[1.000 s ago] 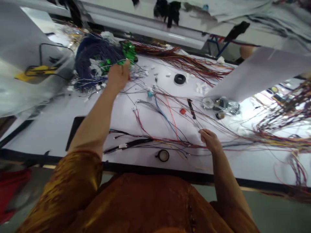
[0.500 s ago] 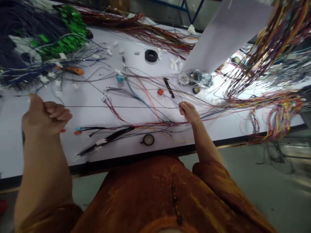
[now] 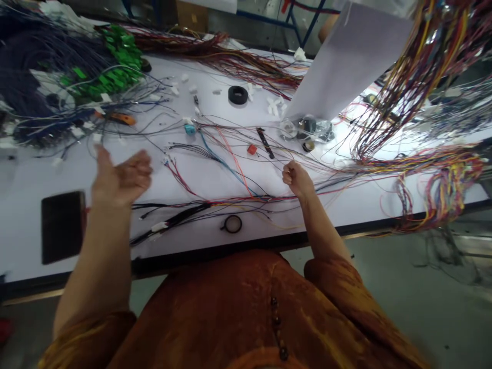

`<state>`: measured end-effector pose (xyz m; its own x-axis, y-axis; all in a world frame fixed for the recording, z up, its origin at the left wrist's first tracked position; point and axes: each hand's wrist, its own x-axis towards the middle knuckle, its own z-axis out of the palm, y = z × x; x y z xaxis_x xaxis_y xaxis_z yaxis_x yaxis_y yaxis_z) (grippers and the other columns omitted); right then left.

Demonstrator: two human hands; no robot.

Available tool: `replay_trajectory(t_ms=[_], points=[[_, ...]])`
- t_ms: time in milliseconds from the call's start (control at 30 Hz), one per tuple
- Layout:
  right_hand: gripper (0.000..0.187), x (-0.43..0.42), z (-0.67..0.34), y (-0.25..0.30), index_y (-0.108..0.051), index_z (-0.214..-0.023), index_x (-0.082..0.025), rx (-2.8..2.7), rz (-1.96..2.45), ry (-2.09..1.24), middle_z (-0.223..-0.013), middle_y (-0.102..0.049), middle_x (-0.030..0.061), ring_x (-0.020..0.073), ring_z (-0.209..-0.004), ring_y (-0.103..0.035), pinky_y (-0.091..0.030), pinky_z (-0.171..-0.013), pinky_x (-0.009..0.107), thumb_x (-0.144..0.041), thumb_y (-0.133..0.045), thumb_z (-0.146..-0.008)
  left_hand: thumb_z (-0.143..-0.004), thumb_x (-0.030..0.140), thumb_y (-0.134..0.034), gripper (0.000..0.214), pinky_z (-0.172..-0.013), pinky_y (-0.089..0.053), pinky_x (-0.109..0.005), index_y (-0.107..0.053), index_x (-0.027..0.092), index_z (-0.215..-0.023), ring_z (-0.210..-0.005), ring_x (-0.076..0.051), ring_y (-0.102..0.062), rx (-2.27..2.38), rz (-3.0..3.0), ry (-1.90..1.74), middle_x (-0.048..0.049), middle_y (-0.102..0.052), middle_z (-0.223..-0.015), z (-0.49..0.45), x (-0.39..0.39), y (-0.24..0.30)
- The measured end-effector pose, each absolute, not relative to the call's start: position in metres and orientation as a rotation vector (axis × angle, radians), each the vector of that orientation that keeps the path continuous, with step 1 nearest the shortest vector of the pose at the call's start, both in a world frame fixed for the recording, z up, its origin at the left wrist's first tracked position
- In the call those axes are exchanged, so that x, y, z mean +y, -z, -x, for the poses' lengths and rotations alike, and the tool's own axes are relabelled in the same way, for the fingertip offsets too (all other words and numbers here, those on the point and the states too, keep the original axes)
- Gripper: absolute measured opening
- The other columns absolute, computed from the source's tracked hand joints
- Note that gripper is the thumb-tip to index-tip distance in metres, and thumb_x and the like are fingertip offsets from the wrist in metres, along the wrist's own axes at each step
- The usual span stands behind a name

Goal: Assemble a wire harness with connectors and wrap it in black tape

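A white worktable (image 3: pixel 215 177) is strewn with thin coloured wires (image 3: pixel 230 154). My left hand (image 3: pixel 119 177) hovers over its left part with the thumb apart and the fingers loosely stretched; I see nothing in it. A bundle of black wires with white tags (image 3: pixel 172 218) lies just right of it. My right hand (image 3: pixel 295 177) is closed in a pinch on thin wires that run off to the right. A small tape ring (image 3: pixel 232 223) lies near the front edge between my hands.
Green connectors (image 3: pixel 115 61) and a dark blue wire heap (image 3: pixel 26 77) fill the far left. An orange-handled tool (image 3: pixel 121 119), teal connector (image 3: pixel 189 129), red connector (image 3: pixel 252 149), black tape roll (image 3: pixel 238 95) and a black slab (image 3: pixel 63 225) lie around. Hanging wire looms (image 3: pixel 423 72) crowd the right.
My left hand drew back from the green connectors as a fist pulling a thin wire, then opened and shifted right. My right hand kept its pinch in place.
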<state>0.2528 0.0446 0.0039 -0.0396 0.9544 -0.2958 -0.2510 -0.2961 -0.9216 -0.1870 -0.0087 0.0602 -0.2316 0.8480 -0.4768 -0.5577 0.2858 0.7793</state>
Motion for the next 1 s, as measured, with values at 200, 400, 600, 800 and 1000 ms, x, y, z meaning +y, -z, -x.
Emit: replay_trajectory(t_ms=[200, 400, 600, 800, 1000], points=[[0.061, 0.034, -0.252, -0.009, -0.030, -0.062, -0.022, -1.028, 1.268, -1.501, -0.056, -0.031, -0.0078, 0.0036, -0.043, -0.023, -0.014, -0.040, 0.021, -0.061, -0.074, -0.076, -0.079, 0.038, -0.083, 0.026, -0.048, -0.047, -0.019, -0.073, 0.016, -0.089, -0.064, -0.011, -0.064, 0.867, -0.577, -0.633, -0.0091, -0.073, -0.097, 0.015, -0.006, -0.040], [0.073, 0.025, -0.249, -0.011, -0.031, -0.050, -0.023, -1.342, 1.376, -1.433, -0.044, -0.028, -0.0049, 0.0057, -0.041, -0.021, -0.012, -0.044, 0.026, -0.085, -0.051, -0.081, -0.097, 0.030, -0.061, 0.031, -0.041, -0.036, -0.017, -0.063, 0.014, -0.071, -0.049, -0.006, -0.057, 0.977, -0.571, -0.737, -0.0062, -0.067, -0.079, -0.094, 0.030, -0.036], [0.073, 0.025, -0.261, 0.003, -0.032, -0.050, -0.023, -1.295, 1.473, -1.366, -0.042, -0.031, -0.0036, 0.0067, -0.040, -0.024, -0.013, -0.043, 0.026, -0.087, -0.043, -0.083, -0.101, 0.042, -0.055, 0.047, -0.034, -0.020, -0.015, -0.044, 0.018, -0.062, -0.036, -0.005, -0.040, 0.995, -0.378, -1.090, 0.0052, -0.043, -0.049, -0.009, 0.088, -0.069], [0.072, 0.032, -0.263, 0.008, -0.028, -0.054, -0.024, -1.084, 1.516, -1.323, -0.045, -0.032, -0.0051, 0.0060, -0.037, -0.026, -0.016, -0.038, 0.024, -0.089, -0.044, -0.080, -0.105, 0.042, -0.049, 0.045, -0.032, -0.022, -0.014, -0.047, 0.019, -0.066, -0.035, -0.003, -0.037, 1.040, -0.281, -1.581, 0.0057, -0.042, -0.047, 0.130, 0.108, -0.109], [0.074, 0.040, -0.260, 0.006, -0.029, -0.057, -0.024, -0.936, 1.573, -1.342, -0.050, -0.034, -0.0069, 0.0047, -0.035, -0.026, -0.020, -0.035, 0.022, -0.093, -0.051, -0.070, -0.107, 0.033, -0.042, 0.042, -0.036, -0.030, -0.016, -0.063, 0.019, -0.074, -0.040, -0.004, -0.042, 1.244, -0.348, -1.743, 0.0029, -0.049, -0.054, 0.190, 0.040, -0.103]])
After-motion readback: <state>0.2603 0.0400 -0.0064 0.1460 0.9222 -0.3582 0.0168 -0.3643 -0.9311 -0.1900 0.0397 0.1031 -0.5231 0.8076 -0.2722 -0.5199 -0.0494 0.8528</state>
